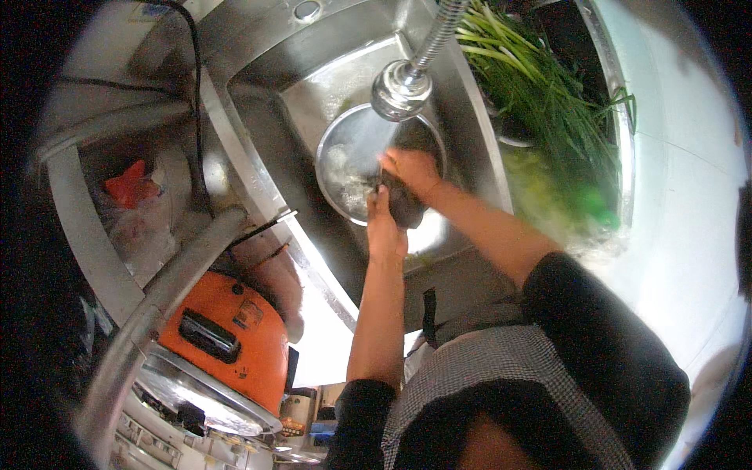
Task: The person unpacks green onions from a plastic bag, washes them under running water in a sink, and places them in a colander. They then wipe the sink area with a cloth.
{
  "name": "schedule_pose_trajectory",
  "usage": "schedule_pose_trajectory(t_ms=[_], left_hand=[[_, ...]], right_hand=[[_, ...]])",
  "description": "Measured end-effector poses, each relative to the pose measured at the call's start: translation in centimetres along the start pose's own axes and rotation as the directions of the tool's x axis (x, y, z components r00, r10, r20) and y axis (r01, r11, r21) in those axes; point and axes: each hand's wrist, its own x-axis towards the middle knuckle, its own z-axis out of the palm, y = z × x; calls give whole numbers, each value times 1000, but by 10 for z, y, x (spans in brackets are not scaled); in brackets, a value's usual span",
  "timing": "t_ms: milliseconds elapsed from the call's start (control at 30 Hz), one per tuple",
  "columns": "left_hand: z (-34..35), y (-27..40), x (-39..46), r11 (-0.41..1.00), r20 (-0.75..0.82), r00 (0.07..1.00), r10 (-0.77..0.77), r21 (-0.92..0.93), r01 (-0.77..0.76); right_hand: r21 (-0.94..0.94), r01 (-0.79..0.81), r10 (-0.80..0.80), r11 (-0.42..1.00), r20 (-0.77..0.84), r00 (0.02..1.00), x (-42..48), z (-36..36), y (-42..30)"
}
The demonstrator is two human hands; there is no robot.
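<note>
My left hand [385, 226] holds a dark, rounded item [408, 205] over a round metal basin [322, 170] in the stainless steel sink. What the item is, I cannot tell. My right hand [415, 170] is curled over the item's upper end, its fingers close to my left thumb. From the chrome spray head [402, 91] above, water [370, 147] streams down into the basin, just left of my hands. Part of the basin is hidden behind my hands and the item.
Long green leafy stalks [546, 100] fill a container beside the sink's right wall [484, 129]. An orange appliance [229, 335] with a black handle stands lower left, past a metal pipe [158, 288]. A black cable [198, 117] hangs left. Red plastic [134, 185] lies beyond it.
</note>
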Motion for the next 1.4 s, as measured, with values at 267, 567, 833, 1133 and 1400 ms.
schedule_pose_trajectory(t_ms=[267, 567, 833, 1133, 1400], left_hand=[[-53, -17, 45, 13, 266, 800, 538, 946, -324], [-47, -3, 112, -670, 143, 989, -35, 731, -130], [-17, 38, 49, 975, 162, 968, -192, -81, 207], [-50, -3, 33, 996, 130, 988, -88, 12, 87], [1, 2, -9, 802, -69, 986, 153, 592, -83]], right_hand=[[-399, -43, 136, 916, 207, 969, 17, 10, 7], [-4, -99, 99, 995, 54, 994, 47, 75, 68], [182, 15, -66, 983, 277, 959, -67, -31, -58], [-118, 215, -218, 970, -18, 976, -54, -27, -63], [-96, -196, 210, 976, 175, 962, 22, -57, -26]])
